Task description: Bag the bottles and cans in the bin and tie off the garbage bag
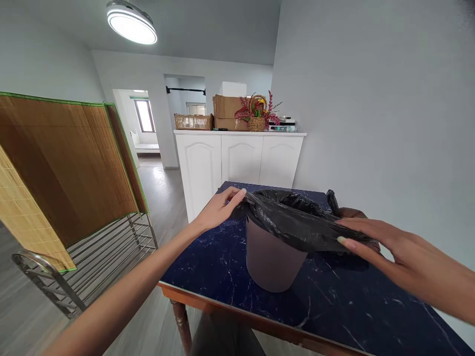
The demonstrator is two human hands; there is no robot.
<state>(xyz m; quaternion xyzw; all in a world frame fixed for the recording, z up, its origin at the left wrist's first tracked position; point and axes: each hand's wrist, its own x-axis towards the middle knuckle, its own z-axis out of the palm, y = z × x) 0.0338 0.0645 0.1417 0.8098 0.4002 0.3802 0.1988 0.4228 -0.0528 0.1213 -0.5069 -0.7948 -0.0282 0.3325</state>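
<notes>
A grey-brown trash can (274, 257) stands upright on the dark blue marbled table. Over its top lies a black trash bag (297, 225), folded down around the rim and stretched out past the can on the right. My left hand (224, 202) pinches the bag's edge at the left of the rim, thumb and fingers closed. At the right, my right hand (374, 242) grips the bag's stretched edge between thumb and fingers. The can's inside is hidden by the bag. Behind my right hand a brownish thing (352, 213) shows in part; I cannot make out what it is.
The table (218, 262) reaches toward a white cabinet (241, 155). On the cabinet are cardboard boxes (226, 111), a flower basket (257, 122) and a plastic bottle (284, 128). At left, a metal rack (111, 262) carries bamboo mats (67, 163). A wall borders the right side.
</notes>
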